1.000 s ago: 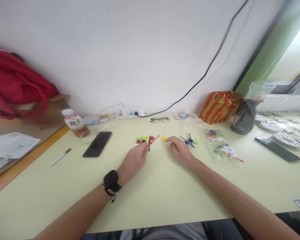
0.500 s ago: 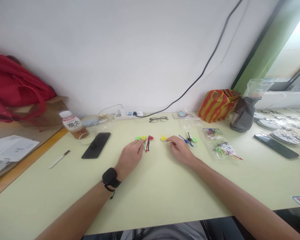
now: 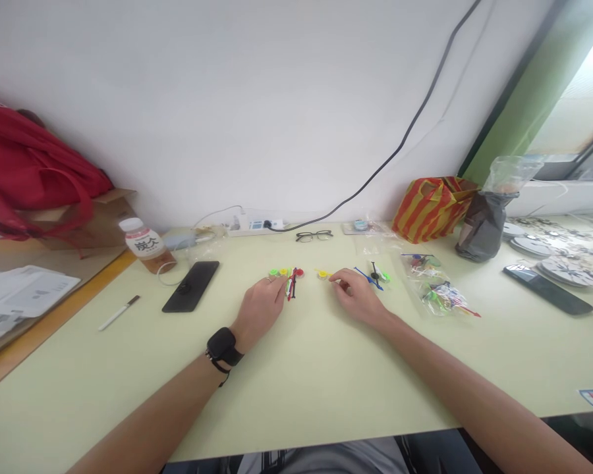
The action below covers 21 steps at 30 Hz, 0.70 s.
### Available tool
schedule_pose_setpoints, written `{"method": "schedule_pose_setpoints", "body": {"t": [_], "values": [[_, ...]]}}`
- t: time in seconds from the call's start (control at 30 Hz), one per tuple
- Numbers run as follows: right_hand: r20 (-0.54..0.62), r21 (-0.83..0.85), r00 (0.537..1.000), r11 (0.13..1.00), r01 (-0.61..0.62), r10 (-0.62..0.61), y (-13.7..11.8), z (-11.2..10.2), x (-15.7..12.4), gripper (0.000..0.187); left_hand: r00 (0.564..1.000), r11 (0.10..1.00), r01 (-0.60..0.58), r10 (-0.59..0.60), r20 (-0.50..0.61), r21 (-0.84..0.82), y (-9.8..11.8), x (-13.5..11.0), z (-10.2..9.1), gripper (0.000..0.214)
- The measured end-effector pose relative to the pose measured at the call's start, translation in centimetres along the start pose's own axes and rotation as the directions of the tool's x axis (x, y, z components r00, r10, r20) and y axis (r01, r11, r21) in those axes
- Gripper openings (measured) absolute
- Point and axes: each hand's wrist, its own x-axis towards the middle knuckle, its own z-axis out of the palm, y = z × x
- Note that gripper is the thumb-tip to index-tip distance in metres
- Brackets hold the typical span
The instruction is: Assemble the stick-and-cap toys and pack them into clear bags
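Observation:
My left hand (image 3: 261, 308) rests on the table with its fingers closed at a small bundle of thin arrow-shaped plastic sticks (image 3: 292, 284), red, black, green and white. Just beyond its fingertips lie a green disc (image 3: 273, 272), a yellow disc (image 3: 283, 272) and a red disc (image 3: 300, 272). My right hand (image 3: 356, 295) is loosely curled, thumb and index finger apart, the index fingertip beside a yellow plastic piece with a round end (image 3: 322, 274). Past its knuckles lie a blue stick piece (image 3: 368, 278) and a black piece (image 3: 374, 273) with green parts.
Clear bags of coloured plastic pieces (image 3: 442, 296) lie right. A phone (image 3: 190, 287), a pen (image 3: 119, 313) and a drink bottle (image 3: 145, 243) are left. Glasses (image 3: 314, 236) lie near a power strip (image 3: 254, 227). Another phone (image 3: 547, 289) and a striped bag (image 3: 427, 209) are right.
My left hand has shifted slightly right and stays at the stick bundle. My right index finger has bent and drawn back a little from the yellow piece, which looks slightly turned.

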Motion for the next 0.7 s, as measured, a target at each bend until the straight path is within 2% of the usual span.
{"method": "schedule_pose_setpoints", "body": {"t": [0.17,0.37,0.57,0.7], "values": [[-0.046,-0.044,0.998,0.998,-0.048,0.046,0.1,-0.2,0.1,0.013,0.996,0.995,-0.079,0.081,-0.03,0.057,0.5,-0.4,0.2,0.029],[-0.093,-0.102,0.988,0.986,-0.132,0.123,0.3,-0.5,0.1,0.014,0.98,0.982,-0.188,0.188,-0.064,0.006,1.8,-0.9,0.0,0.029],[-0.073,-0.122,0.99,0.984,-0.128,0.119,-0.3,-1.0,0.0,0.016,0.978,0.978,-0.205,0.206,-0.043,0.03,1.9,-1.0,-0.1,0.028],[-0.005,-0.169,0.998,0.984,-0.062,0.062,-0.5,-1.3,-0.1,0.015,0.973,0.974,-0.223,0.224,-0.048,0.024,1.9,-1.0,-0.1,0.027]]}}
